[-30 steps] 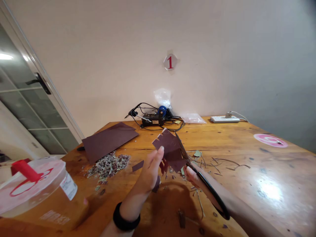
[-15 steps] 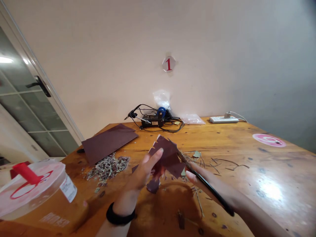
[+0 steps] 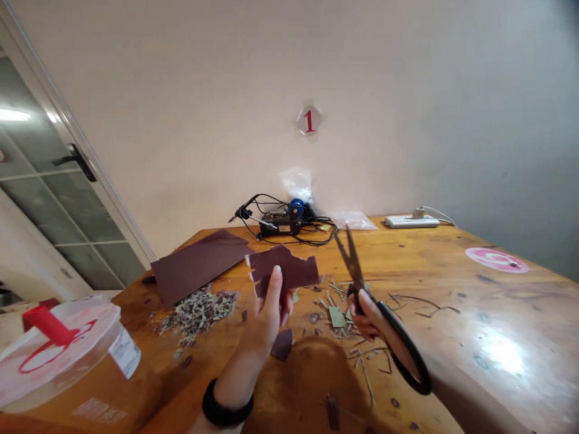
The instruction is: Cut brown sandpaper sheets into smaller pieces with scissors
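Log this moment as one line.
left hand: holding notched maroon paper | right hand: holding scissors, blades open | scissors, paper: apart

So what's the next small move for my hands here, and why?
I'd probably bring the black-handled metal scissors in your right hand left to the right edge of the notched maroon paper piece. The blades stand open but clear of the paper, and your left hand has it in a grip, thumb across its face, with that edge uncovered.

Power strip (image 3: 411,222) by the wall (image 3: 384,108).
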`<state>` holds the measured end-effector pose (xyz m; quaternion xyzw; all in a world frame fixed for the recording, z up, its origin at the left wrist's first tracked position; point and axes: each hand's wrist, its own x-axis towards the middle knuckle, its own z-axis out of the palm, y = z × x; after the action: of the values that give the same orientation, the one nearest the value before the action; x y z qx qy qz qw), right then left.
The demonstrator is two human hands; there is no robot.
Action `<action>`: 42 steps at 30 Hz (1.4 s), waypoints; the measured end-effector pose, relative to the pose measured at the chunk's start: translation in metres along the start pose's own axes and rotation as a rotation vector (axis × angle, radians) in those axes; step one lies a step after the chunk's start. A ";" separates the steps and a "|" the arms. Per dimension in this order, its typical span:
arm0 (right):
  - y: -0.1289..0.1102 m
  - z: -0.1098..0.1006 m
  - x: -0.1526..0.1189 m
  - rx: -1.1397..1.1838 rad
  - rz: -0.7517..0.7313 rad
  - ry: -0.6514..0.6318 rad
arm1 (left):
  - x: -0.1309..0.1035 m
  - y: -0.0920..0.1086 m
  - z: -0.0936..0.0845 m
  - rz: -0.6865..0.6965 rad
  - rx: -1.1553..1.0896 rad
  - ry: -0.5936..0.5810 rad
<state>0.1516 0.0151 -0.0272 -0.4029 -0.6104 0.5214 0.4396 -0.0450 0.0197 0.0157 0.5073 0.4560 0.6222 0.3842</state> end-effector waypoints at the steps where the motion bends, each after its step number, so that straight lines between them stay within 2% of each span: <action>1: -0.004 0.002 -0.003 -0.038 0.018 -0.024 | -0.001 0.001 0.002 0.025 -0.016 0.058; 5: -0.022 0.015 -0.015 -0.132 0.086 -0.165 | -0.004 0.006 0.010 0.079 -0.062 0.214; 8: -0.032 0.022 -0.019 -0.120 0.078 -0.237 | -0.009 0.009 0.015 0.035 -0.099 0.303; 10: -0.036 0.025 -0.021 -0.101 0.051 -0.278 | -0.012 0.009 0.018 -0.021 -0.138 0.314; 12: -0.038 0.026 -0.023 -0.080 0.027 -0.289 | -0.014 0.009 0.021 -0.058 -0.179 0.311; 17: -0.036 0.029 -0.026 -0.071 0.022 -0.233 | -0.021 0.002 0.026 -0.041 -0.210 0.374; 24: -0.031 0.031 -0.026 -0.121 0.026 -0.191 | -0.029 -0.007 0.034 -0.219 -0.288 0.316; 32: -0.027 0.030 -0.026 -0.132 -0.012 -0.170 | -0.024 -0.013 0.028 -0.091 -0.174 0.166; 35: -0.028 0.030 -0.025 -0.133 -0.021 -0.169 | -0.022 -0.014 0.029 -0.069 -0.208 0.182; 40: -0.030 0.031 -0.024 -0.140 -0.005 -0.180 | -0.024 -0.017 0.031 -0.052 -0.267 0.292; 42: -0.028 0.030 -0.025 -0.129 0.002 -0.184 | -0.024 -0.017 0.030 -0.045 -0.219 0.251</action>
<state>0.1288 -0.0207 -0.0047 -0.3811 -0.6802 0.5162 0.3544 -0.0108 0.0069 -0.0053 0.3706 0.4409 0.7179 0.3910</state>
